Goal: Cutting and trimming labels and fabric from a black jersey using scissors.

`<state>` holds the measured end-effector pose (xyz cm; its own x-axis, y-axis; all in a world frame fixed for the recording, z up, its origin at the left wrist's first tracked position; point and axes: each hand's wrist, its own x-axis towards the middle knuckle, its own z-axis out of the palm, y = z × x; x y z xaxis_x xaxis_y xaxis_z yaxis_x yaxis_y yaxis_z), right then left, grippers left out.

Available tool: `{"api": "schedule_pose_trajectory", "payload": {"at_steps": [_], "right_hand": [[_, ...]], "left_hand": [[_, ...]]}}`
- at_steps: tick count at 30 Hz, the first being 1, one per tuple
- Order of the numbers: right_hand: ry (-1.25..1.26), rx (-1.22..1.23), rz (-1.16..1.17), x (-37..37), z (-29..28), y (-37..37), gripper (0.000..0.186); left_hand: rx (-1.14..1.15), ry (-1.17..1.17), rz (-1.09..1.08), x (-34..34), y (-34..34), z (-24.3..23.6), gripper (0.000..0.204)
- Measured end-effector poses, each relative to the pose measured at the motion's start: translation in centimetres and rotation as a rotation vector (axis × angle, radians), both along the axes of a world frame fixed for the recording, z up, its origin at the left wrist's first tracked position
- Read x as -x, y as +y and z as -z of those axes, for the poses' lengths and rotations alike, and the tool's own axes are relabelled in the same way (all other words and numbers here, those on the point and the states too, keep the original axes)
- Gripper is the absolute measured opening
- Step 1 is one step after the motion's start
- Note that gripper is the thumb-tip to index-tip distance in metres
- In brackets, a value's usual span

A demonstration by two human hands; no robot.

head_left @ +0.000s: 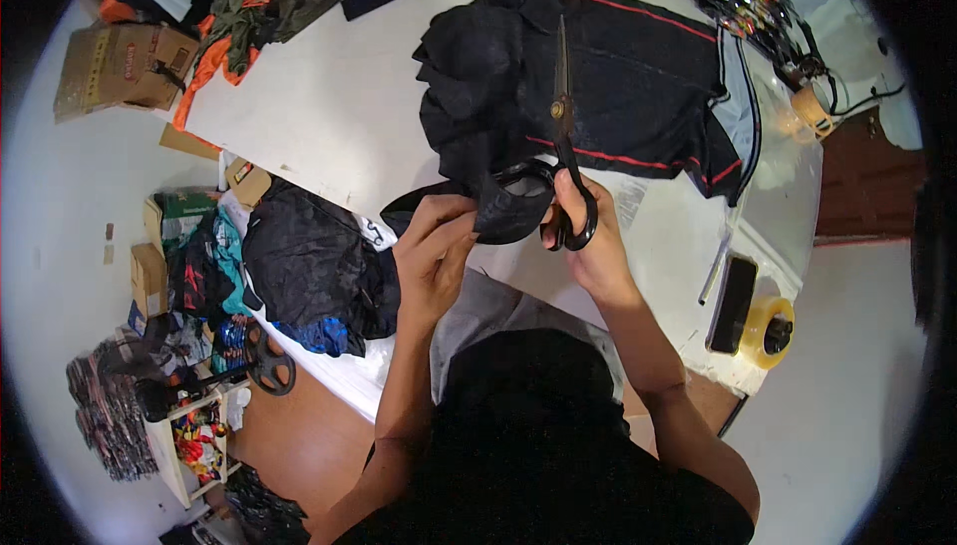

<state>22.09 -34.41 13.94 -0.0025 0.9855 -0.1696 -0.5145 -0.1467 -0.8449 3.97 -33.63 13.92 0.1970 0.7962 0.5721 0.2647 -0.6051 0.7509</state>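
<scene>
My right hand (596, 241) is closed around the black handles of a large pair of scissors (563, 111). The blades point away from me and look shut or nearly so, over a black garment (628, 76) with red piping that lies on the white table (329, 96). My left hand (436, 251) pinches the edge of a piece of black fabric (508, 214), which curves up near the scissor handles. Whether this fabric joins the garment behind it is hard to tell. Part of the pinched edge is hidden by my fingers.
At the table's right lie a dark oblong case (732, 304), a yellow tape roll (768, 334) and a pen (711, 281). A dark clothing heap (309, 251) sits to the left. Orange and olive cloth (239, 16) lies at the far left, near a cardboard box (125, 66).
</scene>
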Motion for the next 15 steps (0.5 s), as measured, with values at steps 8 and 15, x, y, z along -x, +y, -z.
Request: {"api": "schedule_pose_trajectory", "payload": {"at_steps": [8, 15], "right_hand": [[-0.063, 0.044, -0.033, -0.6, -0.8, -1.5, 0.025], [-0.204, 0.156, 0.003, -0.6, 1.0, -1.7, 0.02]], "left_hand": [[0.061, 0.029, -0.123, 0.4, -1.6, 1.4, 0.024], [0.045, 0.123, -0.08, -0.4, -3.2, 3.3, 0.023]]}}
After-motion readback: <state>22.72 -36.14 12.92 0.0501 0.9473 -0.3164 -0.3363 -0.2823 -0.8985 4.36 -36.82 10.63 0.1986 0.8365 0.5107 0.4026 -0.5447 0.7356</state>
